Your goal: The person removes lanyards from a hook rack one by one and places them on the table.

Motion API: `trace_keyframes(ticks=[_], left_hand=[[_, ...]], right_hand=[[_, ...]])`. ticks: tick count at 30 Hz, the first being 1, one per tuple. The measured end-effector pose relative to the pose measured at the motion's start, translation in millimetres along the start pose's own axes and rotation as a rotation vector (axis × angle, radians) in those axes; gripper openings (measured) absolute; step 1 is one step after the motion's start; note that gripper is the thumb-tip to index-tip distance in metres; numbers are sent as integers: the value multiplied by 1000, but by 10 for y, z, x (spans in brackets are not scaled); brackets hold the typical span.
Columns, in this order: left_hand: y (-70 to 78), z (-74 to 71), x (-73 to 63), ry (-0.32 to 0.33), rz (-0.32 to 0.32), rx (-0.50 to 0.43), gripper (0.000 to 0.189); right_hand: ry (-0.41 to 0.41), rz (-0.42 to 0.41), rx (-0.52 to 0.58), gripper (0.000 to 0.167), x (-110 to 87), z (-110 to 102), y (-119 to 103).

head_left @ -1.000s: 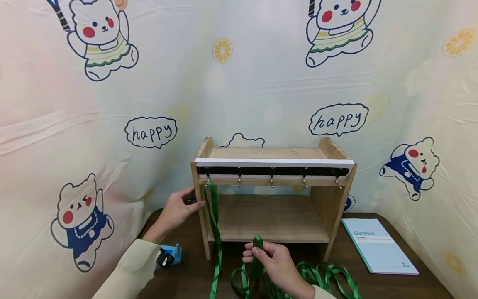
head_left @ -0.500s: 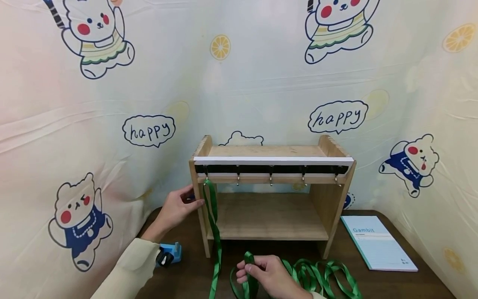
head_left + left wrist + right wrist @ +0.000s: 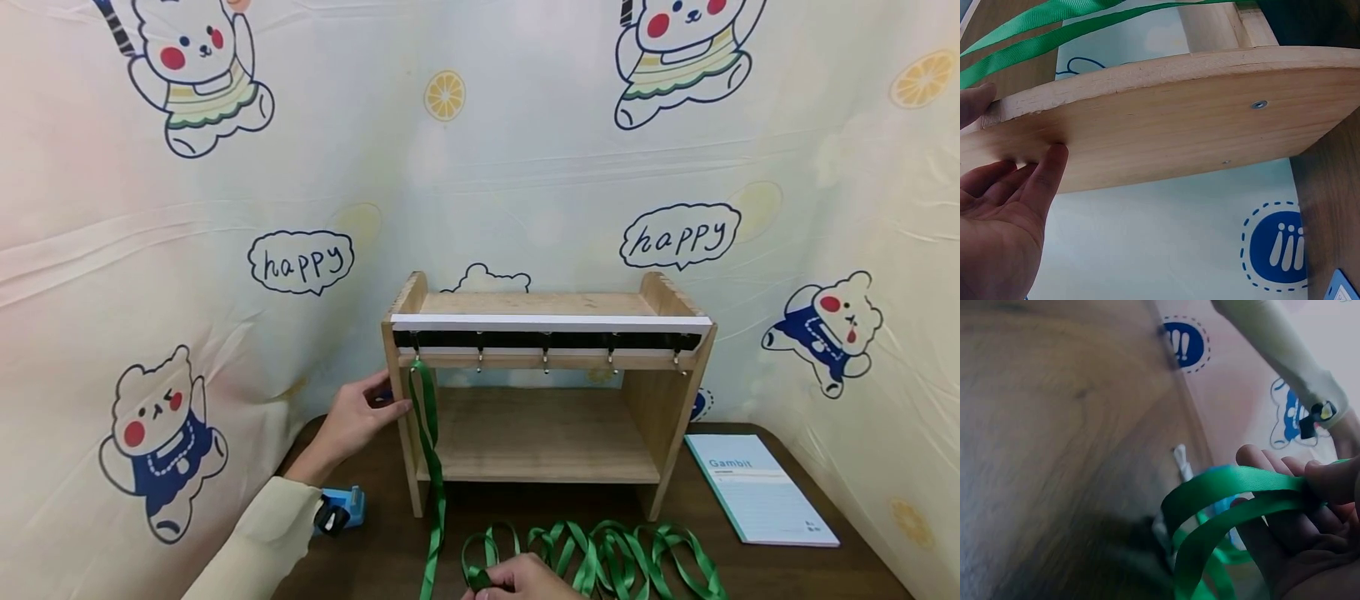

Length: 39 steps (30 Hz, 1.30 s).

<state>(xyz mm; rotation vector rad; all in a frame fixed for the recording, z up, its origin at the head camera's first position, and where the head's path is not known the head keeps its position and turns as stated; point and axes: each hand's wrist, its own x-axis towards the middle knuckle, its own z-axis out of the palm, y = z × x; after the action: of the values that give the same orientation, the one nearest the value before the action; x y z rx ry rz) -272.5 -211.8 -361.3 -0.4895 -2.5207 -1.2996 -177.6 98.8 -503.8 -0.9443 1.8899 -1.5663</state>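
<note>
A small wooden shelf [image 3: 540, 437] stands on the dark table. My left hand [image 3: 356, 421] holds its left side panel [image 3: 1166, 125], thumb at the front edge and fingers against the outer face. From the leftmost clip [image 3: 417, 343] on the shelf front, a green ribbon [image 3: 431, 442] hangs down past the bottom of the head view. My right hand [image 3: 517, 577], low in front of the shelf, pinches a length of green ribbon [image 3: 1229, 481] between thumb and fingers; part of this hand is cut off in the head view. Loose loops of ribbon [image 3: 633, 558] lie beside it.
Several metal clips [image 3: 546, 358] hang in a row along the black strip [image 3: 510, 340]. A notebook [image 3: 761, 492] lies on the table [image 3: 390, 558] at the right. Left of the shelf sits a blue object [image 3: 351, 504], partly behind the left sleeve. A printed curtain [image 3: 525, 192] encloses the back.
My right hand has moved down, toward the front of the table, with the ribbon in its fingers, baring more of the loops. The left hand stays at the shelf's side panel.
</note>
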Motion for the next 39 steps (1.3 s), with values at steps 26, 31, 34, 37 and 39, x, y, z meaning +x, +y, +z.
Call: trace_keyframes(ticks=[26,31,34,37,39], left_hand=[[-18,13,2,-1,4,-13,65],[-14,16,-3,-1,-1,-12,65],[-12,16,-4,-1,-2,-13,65],[-10,14,-2,-2,0,-14,65],[-9,13,-1,-2,1,-15,65]], right_hand=[[363,78,140,21,305,-72,286],[401,92,122,21,344,-63,347],[421,100,101,20,359,-51,371],[440,93,76,21,372,-43,373],[453,81,63,22,382,-42,369]])
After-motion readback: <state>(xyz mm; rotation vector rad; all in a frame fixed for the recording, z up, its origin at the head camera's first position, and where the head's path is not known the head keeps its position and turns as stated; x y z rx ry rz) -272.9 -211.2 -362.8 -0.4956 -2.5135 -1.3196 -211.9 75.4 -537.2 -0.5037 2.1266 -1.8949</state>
